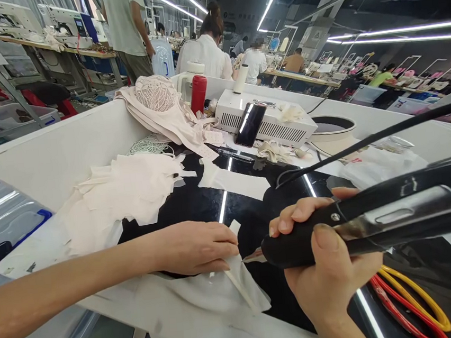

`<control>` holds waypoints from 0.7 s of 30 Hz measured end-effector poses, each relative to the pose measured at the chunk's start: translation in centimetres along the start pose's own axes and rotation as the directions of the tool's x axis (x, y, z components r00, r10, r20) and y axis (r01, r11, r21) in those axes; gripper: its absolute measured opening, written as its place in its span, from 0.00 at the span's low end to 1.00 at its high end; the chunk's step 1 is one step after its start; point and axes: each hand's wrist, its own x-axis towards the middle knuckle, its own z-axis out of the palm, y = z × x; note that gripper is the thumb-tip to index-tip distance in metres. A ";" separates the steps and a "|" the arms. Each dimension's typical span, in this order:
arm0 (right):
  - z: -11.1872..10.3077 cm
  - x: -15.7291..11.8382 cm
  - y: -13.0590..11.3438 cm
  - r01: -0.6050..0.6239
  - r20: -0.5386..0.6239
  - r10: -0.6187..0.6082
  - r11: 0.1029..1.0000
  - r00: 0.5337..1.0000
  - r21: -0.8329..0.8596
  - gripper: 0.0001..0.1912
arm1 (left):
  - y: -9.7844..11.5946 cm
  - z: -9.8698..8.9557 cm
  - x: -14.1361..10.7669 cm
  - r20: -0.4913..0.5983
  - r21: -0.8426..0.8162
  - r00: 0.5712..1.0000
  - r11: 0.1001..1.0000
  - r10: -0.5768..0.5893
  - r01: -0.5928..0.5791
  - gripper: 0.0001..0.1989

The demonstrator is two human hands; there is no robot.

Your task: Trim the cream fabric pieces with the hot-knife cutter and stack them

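Observation:
My right hand (pixel 331 270) is wrapped round a black hand tool (pixel 296 244) with a silver lever and a narrow metal tip. The tip points left, close beside the edge of a pale fabric piece (pixel 182 295). My left hand (pixel 204 245) has its fingers together on that fabric, gripping it near a thin strip (pixel 239 287) along its edge. The fabric lies partly over the glossy black tabletop (pixel 197 209) and drapes across the white front edge. Its part under my left hand is hidden.
Beyond my hands lie a cut fabric panel (pixel 237 181) and a heap of cream pieces (pixel 131 186). Farther back stand a vented white box (pixel 264 115), a phone (pixel 250 124) and a red bottle (pixel 198 94). A black cable (pixel 382 135) arches over the right side, above red and yellow loops (pixel 417 299).

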 end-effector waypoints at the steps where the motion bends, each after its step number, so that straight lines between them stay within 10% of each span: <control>1: 0.0 0.0 0.0 0.003 -0.004 -0.003 1.000 1.000 -0.001 0.19 | 0.0 -0.1 -0.2 -0.002 -0.009 1.000 1.000 -0.008 0.008 0.13; 21: 0.9 0.7 0.6 -0.012 -0.054 0.011 1.000 0.998 -0.009 0.20 | 0.4 0.3 -1.2 -0.014 0.049 0.999 0.998 -0.039 0.040 0.13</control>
